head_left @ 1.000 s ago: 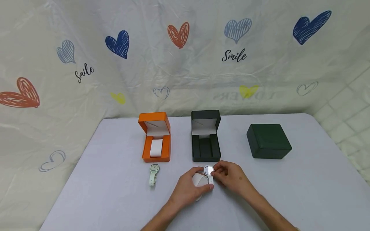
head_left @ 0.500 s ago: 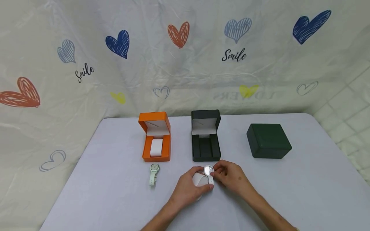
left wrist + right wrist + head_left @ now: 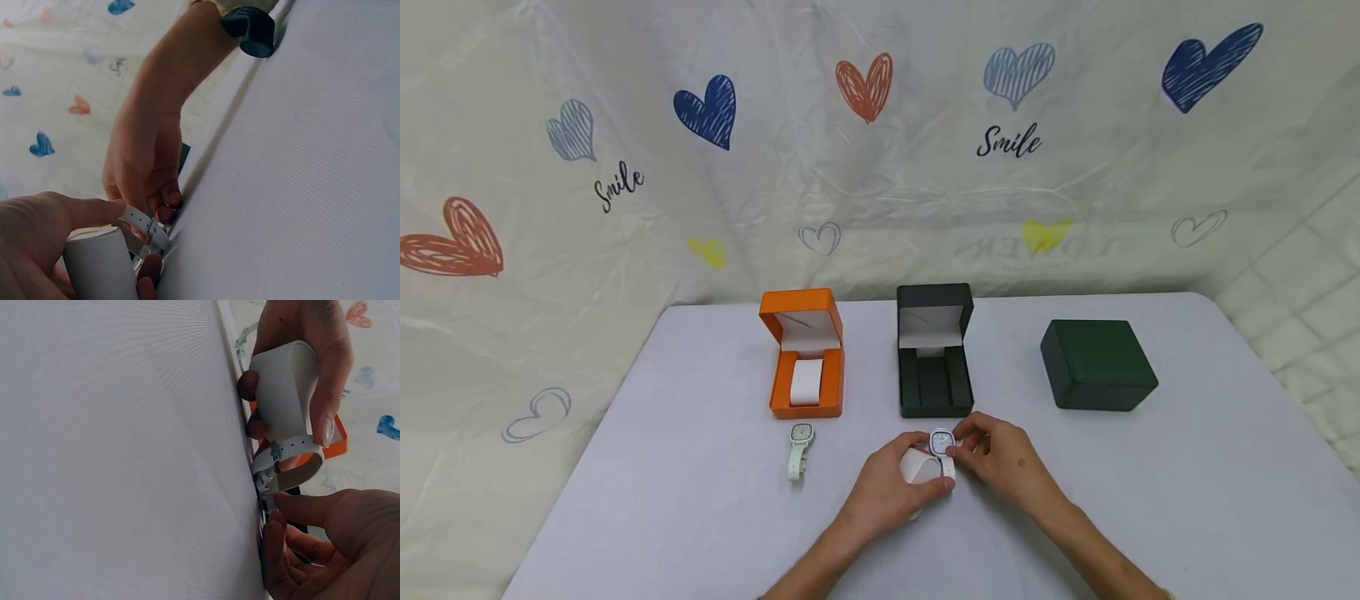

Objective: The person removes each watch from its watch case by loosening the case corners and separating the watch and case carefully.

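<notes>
My left hand (image 3: 880, 492) grips a white watch cushion (image 3: 275, 394), its fingers curled round the far side. The left thumb presses on the strap of a white watch (image 3: 942, 442). In the right wrist view, this strap (image 3: 299, 447) forms a buckled loop right at the end of the cushion, not around it. My right hand (image 3: 1003, 458) pinches the watch near its case with thumb and fingertips. The dial faces up in the head view. Both hands are low over the white tabletop, in front of the open black box (image 3: 935, 383).
Left of the black box stands an open orange box (image 3: 780, 392) with a white cushion (image 3: 806, 383) inside. A pale green watch (image 3: 801, 442) lies before it. A closed dark green box (image 3: 1097, 367) sits to the right. Behind the table hangs a heart-printed sheet (image 3: 760, 192).
Both hands keep their hold and hardly move. The watch face has tilted slightly: the earlier glare is gone and its dial shows.
</notes>
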A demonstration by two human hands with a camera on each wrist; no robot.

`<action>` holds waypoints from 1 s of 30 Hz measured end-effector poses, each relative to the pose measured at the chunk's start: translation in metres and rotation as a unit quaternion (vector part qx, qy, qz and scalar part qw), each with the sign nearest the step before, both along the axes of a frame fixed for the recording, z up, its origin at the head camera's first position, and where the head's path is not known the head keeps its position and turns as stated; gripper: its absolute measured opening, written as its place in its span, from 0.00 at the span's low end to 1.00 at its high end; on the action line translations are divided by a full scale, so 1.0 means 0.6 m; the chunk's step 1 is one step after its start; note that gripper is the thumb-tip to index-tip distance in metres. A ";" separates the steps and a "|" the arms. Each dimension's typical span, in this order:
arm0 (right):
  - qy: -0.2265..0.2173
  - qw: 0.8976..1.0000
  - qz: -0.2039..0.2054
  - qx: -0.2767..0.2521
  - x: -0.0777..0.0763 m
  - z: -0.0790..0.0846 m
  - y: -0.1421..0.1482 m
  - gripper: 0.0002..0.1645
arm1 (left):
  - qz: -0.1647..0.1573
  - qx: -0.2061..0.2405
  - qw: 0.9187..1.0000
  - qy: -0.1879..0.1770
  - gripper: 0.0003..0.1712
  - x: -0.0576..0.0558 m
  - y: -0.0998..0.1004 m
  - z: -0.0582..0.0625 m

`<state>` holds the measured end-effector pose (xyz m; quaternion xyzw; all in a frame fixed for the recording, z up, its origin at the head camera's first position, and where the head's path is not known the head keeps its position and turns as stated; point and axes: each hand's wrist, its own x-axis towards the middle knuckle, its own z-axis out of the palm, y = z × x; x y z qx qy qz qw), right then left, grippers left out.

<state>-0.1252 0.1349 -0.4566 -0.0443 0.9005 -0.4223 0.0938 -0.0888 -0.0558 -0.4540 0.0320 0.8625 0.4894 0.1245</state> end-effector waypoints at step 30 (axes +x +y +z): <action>0.013 1.000 0.008 -0.020 0.001 0.013 0.008 0.05 | 0.062 0.075 0.995 0.014 0.32 -0.016 -0.010 0.005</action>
